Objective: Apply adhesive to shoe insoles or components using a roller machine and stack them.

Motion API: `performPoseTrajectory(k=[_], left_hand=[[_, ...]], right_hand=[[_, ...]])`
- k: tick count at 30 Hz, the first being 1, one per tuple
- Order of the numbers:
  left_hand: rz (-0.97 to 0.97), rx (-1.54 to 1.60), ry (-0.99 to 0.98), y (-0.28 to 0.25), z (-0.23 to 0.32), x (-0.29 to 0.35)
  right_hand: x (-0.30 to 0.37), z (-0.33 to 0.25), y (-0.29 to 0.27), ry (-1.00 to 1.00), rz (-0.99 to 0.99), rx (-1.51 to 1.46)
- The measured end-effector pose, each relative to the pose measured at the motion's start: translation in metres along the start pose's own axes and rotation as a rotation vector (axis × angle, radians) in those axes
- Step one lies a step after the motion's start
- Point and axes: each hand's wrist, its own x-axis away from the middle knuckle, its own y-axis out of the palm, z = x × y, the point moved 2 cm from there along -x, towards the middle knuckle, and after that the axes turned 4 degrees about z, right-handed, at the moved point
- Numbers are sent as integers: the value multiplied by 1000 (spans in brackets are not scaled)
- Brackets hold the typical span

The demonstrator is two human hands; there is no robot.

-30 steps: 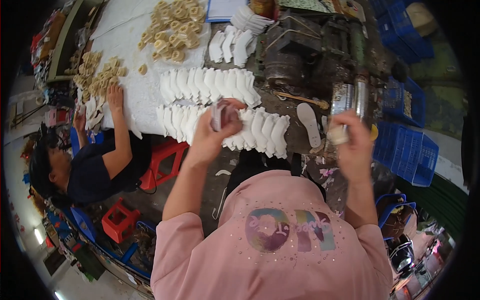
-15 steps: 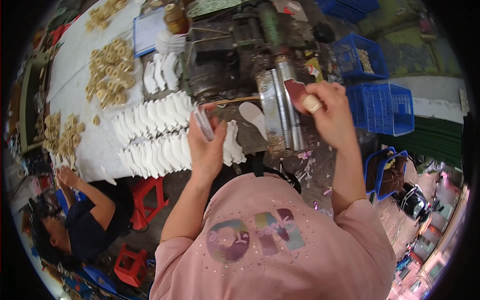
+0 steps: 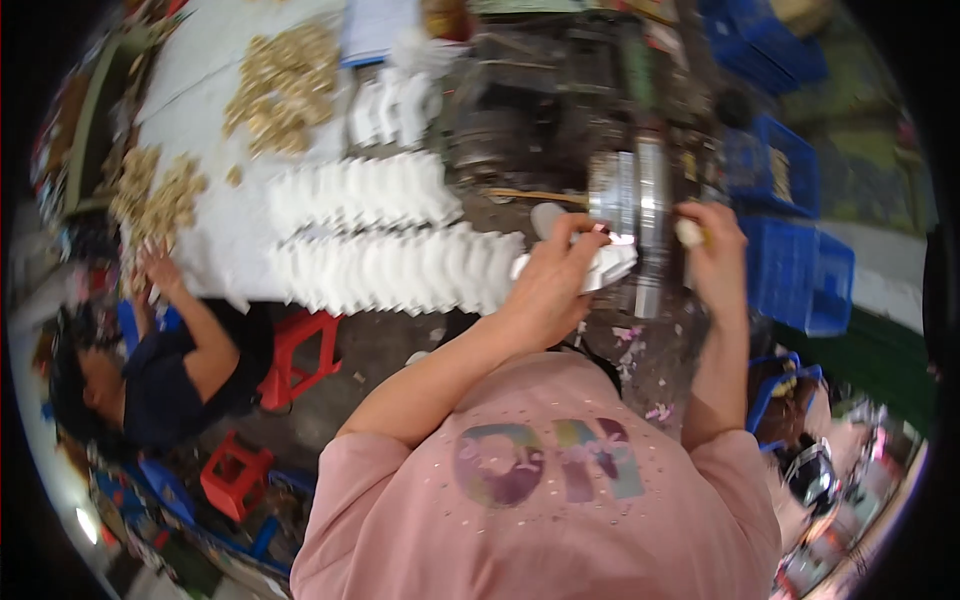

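Note:
My left hand [image 3: 550, 280] is closed on several white curved pieces [image 3: 612, 265], held against the near end of the shiny metal rollers [image 3: 652, 210]. On the other side of the rollers, my right hand [image 3: 718, 255] grips a tool whose pale, knob-like handle end [image 3: 690, 233] shows; motion blurs the rest of it. Two long rows of similar white pieces [image 3: 390, 270] lie on the table to the left of my left hand. Part of a flat, pale, sole-shaped piece [image 3: 545, 216] shows just behind that hand.
Dark machinery [image 3: 530, 100] stands behind the rollers. Blue plastic baskets [image 3: 798, 275] line the right side. Piles of beige pieces [image 3: 285, 90] cover part of the white table sheet [image 3: 215, 220]. A co-worker [image 3: 180, 350] sits at the left by a red stool [image 3: 300, 355].
My left hand has moved right from the white rows to the rollers, carrying white pieces. My right hand has drawn back from the rollers, on their right side, still holding the tool. The view has shifted.

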Motion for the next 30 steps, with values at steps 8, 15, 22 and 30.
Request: performPoseTrajectory(k=[8,15,22,30], left_hand=[[506,-192,-115,-142,-89,75],[45,-940,-328,-224,-188,188],[-265,-1036,-497,-228,-196,208],[257,-70,-699,-217,-124,155]], right_hand=[[2,6,-6,243,-46,-174],[-1,-8,1,299,-6,-179],[0,-8,3,278,70,-134],[5,-33,4,265,159,-304]])
